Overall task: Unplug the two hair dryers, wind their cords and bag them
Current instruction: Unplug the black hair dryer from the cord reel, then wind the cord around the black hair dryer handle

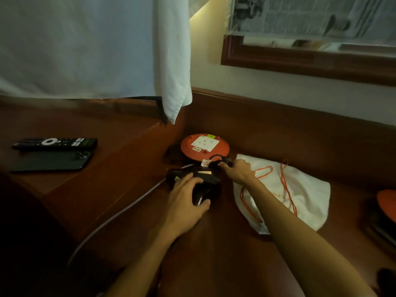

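Note:
A black hair dryer (209, 181) lies on the dark wooden desk (214, 243), just in front of a round orange extension reel (204, 146) with a white socket plate on top. My left hand (186, 196) rests over the dryer's body and grips it. My right hand (236, 170) is closed on the dryer's black cord and plug (222, 160), beside the reel's front edge. A white drawstring bag (300, 196) with an orange cord lies flat to the right, partly under my right forearm.
A grey cable (120, 213) runs diagonally from the reel toward the lower left. On the raised ledge at left lie a remote control (54, 143) and a dark phone (51, 160). White cloth (171, 61) hangs above. Another orange object (386, 202) shows at the right edge.

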Demonstrator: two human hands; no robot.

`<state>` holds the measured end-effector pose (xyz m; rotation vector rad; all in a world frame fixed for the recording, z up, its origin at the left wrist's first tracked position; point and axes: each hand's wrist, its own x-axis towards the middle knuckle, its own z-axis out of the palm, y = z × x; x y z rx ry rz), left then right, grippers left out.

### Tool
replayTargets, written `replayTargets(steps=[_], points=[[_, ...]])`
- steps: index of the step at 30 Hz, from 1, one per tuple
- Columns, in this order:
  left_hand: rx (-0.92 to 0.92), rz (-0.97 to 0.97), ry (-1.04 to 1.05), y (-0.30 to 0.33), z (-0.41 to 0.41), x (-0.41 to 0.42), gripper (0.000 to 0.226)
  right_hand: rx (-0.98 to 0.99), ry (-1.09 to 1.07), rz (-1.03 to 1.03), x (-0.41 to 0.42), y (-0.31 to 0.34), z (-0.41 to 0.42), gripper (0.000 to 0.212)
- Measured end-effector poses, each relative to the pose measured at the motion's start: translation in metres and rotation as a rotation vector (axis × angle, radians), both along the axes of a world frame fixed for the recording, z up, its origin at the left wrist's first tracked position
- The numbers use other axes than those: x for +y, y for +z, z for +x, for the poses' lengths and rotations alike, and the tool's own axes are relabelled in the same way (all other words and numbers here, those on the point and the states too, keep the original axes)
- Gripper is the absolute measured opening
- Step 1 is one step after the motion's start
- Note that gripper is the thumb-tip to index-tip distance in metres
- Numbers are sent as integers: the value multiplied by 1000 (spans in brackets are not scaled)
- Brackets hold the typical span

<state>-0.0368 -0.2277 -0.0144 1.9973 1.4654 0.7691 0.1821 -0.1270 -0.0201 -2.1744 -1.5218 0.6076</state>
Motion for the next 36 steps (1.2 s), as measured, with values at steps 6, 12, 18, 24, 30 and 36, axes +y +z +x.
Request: replayTargets(steps=[6,12,18,24,30,36], points=[[15,14,65,-37,-5,-34,53,-82,33,42,-41,18,-3,47],[7,49,66,-49,-6,-35,62,-55,141,202,-113,31,-5,56],[-102,72,74,-37,-13,-35,55,-47,227,254,-186,36,-18,54],[-247,158,-74,19,-16,-61,66,211,251,231,-215,54,-28,43],[-374,206,-310,63,7,-94,58,1220,270,253,-222,64,-42,39],[-459,318,-185,51,25,-107,43,1543,71,530,-218,85,-53,33]])
